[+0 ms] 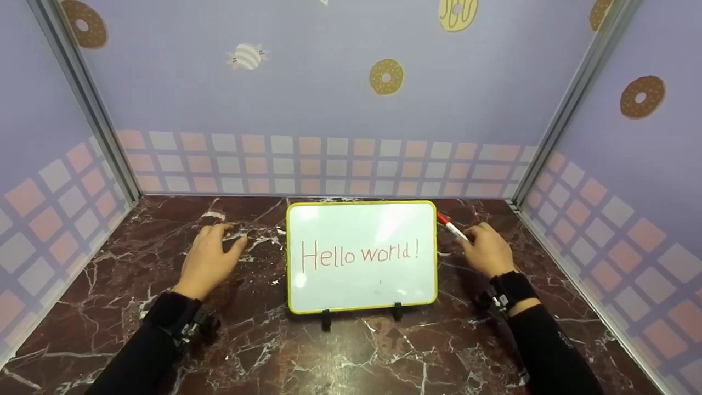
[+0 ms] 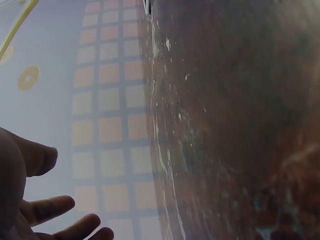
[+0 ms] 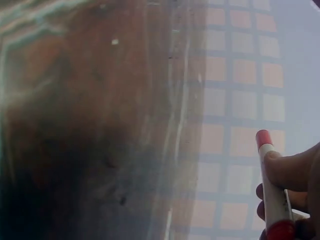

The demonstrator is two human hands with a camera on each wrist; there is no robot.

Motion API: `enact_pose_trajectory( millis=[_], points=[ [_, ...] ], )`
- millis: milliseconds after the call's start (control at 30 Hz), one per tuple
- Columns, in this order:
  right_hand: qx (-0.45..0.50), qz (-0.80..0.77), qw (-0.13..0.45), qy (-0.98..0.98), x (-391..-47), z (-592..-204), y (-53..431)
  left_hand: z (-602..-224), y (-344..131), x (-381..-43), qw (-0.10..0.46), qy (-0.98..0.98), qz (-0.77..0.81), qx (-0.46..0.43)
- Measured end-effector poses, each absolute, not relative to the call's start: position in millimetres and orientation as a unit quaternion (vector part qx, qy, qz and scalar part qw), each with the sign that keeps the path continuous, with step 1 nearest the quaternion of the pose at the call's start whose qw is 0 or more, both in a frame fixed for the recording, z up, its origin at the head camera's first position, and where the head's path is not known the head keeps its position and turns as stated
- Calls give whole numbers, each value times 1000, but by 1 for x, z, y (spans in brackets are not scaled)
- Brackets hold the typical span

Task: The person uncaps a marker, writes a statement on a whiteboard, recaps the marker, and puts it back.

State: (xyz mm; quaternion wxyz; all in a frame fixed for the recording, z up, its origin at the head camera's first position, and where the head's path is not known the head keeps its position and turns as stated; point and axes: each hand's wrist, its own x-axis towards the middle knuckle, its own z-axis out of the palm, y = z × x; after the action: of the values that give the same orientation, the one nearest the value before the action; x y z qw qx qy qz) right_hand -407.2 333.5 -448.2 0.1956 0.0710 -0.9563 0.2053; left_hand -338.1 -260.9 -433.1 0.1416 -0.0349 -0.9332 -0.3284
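A small whiteboard [image 1: 351,291] with a yellow frame stands tilted on two black feet in the middle of the head view. "Hello world!" is written across it in thin red strokes. To its right, my right hand [image 1: 488,249] pinches a marker [image 1: 454,227] with a white barrel and red ends. The right wrist view shows the thumb pressed along the marker [image 3: 274,192], with fingers behind it. On the board's left, my left hand [image 1: 211,260] holds nothing. Its thumb and fingers [image 2: 50,206] are spread apart, bent slightly.
Dark red marbled tabletop [image 1: 247,351] lies under the board and both arms. Purple walls [image 1: 318,109] with doughnut pictures and pink and white squares enclose the back and sides. Metal posts [image 1: 98,115] stand at the corners.
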Motion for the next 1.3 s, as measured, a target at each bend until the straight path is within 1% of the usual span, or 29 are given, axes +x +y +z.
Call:
enact_pose_trajectory(
  millis=[233, 600, 767, 1000, 1300],
  points=[
    [74, 196, 171, -963, -409, -457, 335, -438, -270, -341, 96, -946, -309, -25],
    [64, 202, 139, -967, -412, -462, 338, -443, -278, -343, 76, -959, -273, -18],
    [64, 198, 124, -970, -414, -464, 339, -446, -279, -344, 72, -962, -262, -26],
    [51, 199, 83, -975, -412, -463, 338, -447, -278, -344, 77, -962, -259, -31],
    [52, 195, 63, -977, -414, -464, 340, -447, -279, -344, 80, -963, -256, -35]
  ],
)
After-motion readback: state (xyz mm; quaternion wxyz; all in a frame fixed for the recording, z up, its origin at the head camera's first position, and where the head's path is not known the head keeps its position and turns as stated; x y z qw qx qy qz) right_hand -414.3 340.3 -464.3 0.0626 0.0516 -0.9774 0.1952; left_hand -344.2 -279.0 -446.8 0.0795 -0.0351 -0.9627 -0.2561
